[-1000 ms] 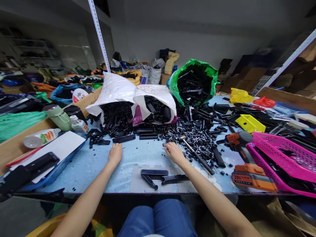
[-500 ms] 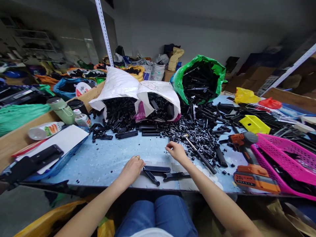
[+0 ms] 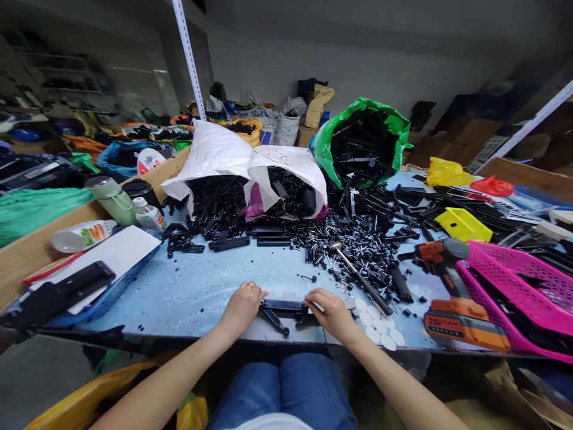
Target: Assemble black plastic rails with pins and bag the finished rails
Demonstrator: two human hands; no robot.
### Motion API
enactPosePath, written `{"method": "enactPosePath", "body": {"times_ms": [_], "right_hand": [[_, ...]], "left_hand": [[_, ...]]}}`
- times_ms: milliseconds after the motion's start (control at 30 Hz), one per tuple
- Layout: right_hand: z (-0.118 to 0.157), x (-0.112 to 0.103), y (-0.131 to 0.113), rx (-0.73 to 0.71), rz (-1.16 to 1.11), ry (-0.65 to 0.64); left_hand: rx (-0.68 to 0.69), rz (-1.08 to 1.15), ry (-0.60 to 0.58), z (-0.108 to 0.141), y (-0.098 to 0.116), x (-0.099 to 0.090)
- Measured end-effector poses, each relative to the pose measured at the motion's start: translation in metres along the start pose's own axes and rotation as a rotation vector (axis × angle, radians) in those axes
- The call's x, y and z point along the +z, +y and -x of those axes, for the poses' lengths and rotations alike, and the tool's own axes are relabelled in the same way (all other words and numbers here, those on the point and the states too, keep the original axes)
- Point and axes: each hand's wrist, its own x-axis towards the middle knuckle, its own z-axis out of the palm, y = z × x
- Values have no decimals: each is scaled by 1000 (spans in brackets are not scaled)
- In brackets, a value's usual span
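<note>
A black plastic bar [image 3: 284,305] lies between my hands near the table's front edge. At its left end, my left hand [image 3: 244,306] is closed with fingertips on it. My right hand [image 3: 329,310] bends its fingers at the bar's right end; whether a small piece is between them is hidden. A second black arm [image 3: 275,322] slants from the left end toward me, its rounded tip free. Another dark part lies mostly under my right hand. Beyond the bar, a pin with a black head [image 3: 311,278] rests on the blue tabletop.
A hammer [image 3: 362,279] lies across a heap of small black pieces and pins [image 3: 331,239]. White discs [image 3: 379,325] lie right of my right hand, then an orange cordless drill [image 3: 463,325] and a pink basket [image 3: 514,269]. White sacks [image 3: 219,149] spill black parts behind.
My right hand has come down toward me from the edge of the pin heap to the bar's right end. The pin beyond the bar now shows. My left hand stays at the left end.
</note>
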Motion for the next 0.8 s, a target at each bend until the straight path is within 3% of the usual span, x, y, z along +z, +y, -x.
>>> {"method": "enactPosePath", "body": {"times_ms": [200,333,500,567,633,700,800], "right_hand": [[6,3,2,-42,63,-8],[7,4,2,-46,52,-8],[17,4,5,-29,52,-5],[25,7,11,-12,42,-33],[35,11,20,-11,50,-74],[42,14,28,-22,84,-108],[43,12,37,-74,136,-164]], "left_hand": [[113,-42,-6,-2,0,-1],[215,1,-12,0,-1,10],[107,-32,-42,13,1,19],[77,-21,-4,15,9,16],[158,43,-7,12,23,14],[258,126,-79,3,40,15],[275,192,-209,-11,58,21]]}}
